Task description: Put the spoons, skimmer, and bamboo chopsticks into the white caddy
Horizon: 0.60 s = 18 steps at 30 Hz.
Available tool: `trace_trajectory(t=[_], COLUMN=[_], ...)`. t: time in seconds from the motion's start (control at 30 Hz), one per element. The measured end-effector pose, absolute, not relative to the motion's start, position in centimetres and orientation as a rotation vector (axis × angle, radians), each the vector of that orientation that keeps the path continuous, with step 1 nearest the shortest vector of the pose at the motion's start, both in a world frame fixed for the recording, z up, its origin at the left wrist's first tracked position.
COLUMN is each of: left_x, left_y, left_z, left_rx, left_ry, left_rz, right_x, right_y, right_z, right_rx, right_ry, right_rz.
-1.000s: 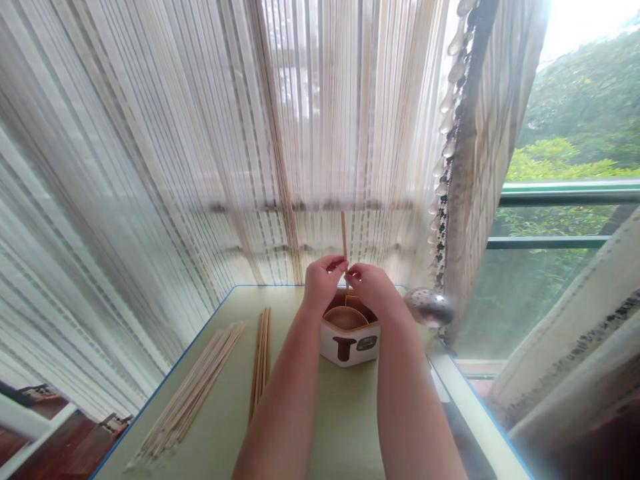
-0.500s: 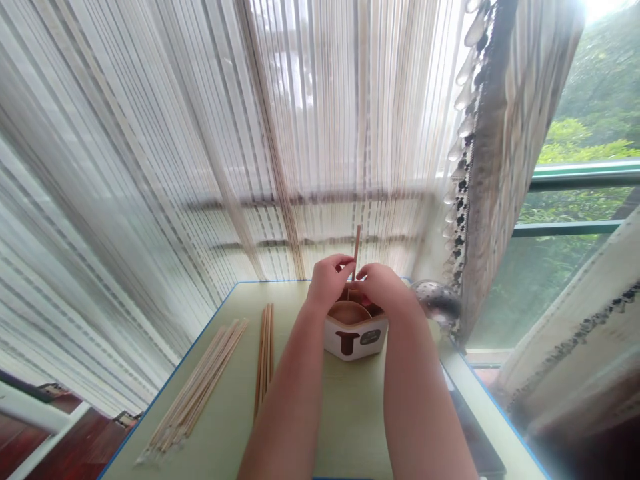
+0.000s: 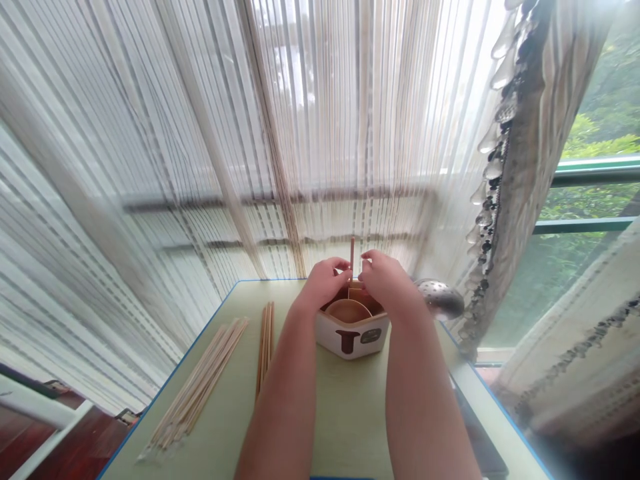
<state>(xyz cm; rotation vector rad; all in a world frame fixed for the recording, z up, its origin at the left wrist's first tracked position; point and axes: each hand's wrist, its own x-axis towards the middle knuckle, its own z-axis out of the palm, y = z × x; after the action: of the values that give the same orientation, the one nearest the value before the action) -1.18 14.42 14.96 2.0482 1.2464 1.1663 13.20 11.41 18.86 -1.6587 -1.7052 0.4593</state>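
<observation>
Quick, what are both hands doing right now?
Left hand: fingers curled beside the upright stick over the holder; grip cannot be told.
Right hand: the same, on the stick's other side.

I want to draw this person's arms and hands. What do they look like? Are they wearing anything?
Both forearms are bare, with no sleeves showing. The left hand and right hand wear no gloves, and no watch, bracelet or ring shows.

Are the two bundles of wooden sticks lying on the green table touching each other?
Apart. The head view shows a bare strip of green table between the pale slanted bundle and the darker straight bundle along their whole length.
</observation>
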Motion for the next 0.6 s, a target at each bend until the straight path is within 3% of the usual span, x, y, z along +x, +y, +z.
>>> trace_trajectory(t=[0.17, 0.4, 0.6], left_x=[-0.9, -1.2, -2.4], left_y=[13.8, 13.1, 10.9], left_z=[15.4, 15.4, 17.7], left_rx=[2.151, 2.195, 2.056], left_ry=[1.292, 1.467, 1.748], left_rz=[1.096, 0.966, 1.163], right_x=[13.5, 14.1, 14.6], right_y=[11.1, 7.9, 7.4], right_z=[19.0, 21.2, 21.3], right_rx=[-1.666, -1.661, -1.746], right_ry=[-1.651, -1.690, -1.700], right_rz=[0.541, 0.381, 0.312])
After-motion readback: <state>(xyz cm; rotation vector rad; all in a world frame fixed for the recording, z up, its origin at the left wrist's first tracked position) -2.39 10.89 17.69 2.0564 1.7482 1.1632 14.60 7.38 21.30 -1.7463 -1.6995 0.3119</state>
